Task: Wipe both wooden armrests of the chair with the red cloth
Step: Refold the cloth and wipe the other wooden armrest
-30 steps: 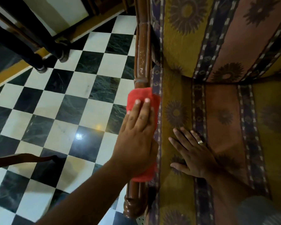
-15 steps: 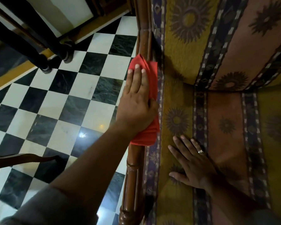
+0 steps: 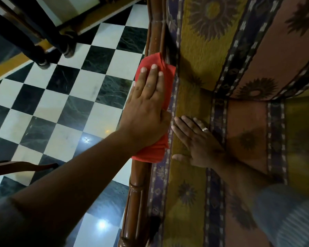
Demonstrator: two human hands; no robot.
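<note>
The red cloth (image 3: 154,63) is draped over the chair's left wooden armrest (image 3: 136,196), a dark turned rail that runs from the bottom of the view up to the backrest. My left hand (image 3: 146,107) presses down on the cloth, fingers pointing toward the backrest and thumb wrapped around the inner side. My right hand (image 3: 194,143), with a ring on one finger, lies flat with spread fingers on the patterned seat cushion (image 3: 246,125), just beside the armrest. The other armrest is out of view.
A black-and-white checkered floor (image 3: 78,104) lies left of the chair. Dark furniture legs (image 3: 64,43) stand at the top left by a yellow floor border. A curved wooden piece (image 3: 21,166) juts in from the left edge. The patterned backrest (image 3: 212,32) rises at the top right.
My left hand slid the cloth up the armrest toward the backrest, most of it in the first half second. My right hand shifted forward on the seat, closer to the armrest.
</note>
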